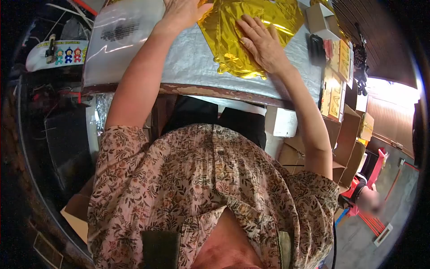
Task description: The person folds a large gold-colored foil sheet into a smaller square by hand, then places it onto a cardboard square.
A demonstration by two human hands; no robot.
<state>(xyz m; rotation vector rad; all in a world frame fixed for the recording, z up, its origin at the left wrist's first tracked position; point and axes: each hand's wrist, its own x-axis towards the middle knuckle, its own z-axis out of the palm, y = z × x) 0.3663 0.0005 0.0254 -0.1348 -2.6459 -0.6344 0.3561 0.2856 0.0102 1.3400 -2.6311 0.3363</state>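
A shiny gold foil sheet (228, 33), with a wavy, seamed lower edge like that of a flat foil balloon, lies spread on the table. My right hand (263, 47) rests flat on its right part, palm down, fingers stretched out. At the foil's upper left edge is my left hand (182, 14), its thumb spread away from the palm and touching or nearly touching the foil. The top of the picture cuts off its fingertips. Neither hand appears to grip anything.
Clear plastic (121, 49) covers the table's left side. A white carton (321, 22), a black object (316, 44) and yellow-printed boxes (335, 85) line the right edge. Cardboard boxes (347, 143) stand lower right. Another person (358, 188) is farther right. A skateboard deck (56, 54) lies left.
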